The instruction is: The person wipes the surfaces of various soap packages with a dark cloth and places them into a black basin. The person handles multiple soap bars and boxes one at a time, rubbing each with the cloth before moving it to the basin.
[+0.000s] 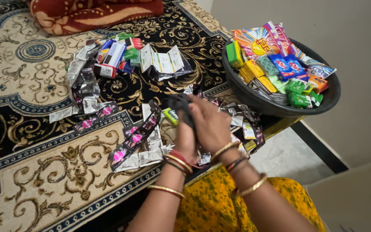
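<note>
Both hands meet, left hand (186,139) and right hand (211,124) pressed together, fingers curled.

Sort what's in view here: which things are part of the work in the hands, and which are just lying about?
In hand:
left hand
right hand
dark sachet strip held between both hands

Lying about:
pink-and-black sachet strips
silver sachets
small boxes
black basin full of colourful packets
red cloth
patterned bedspread
</note>
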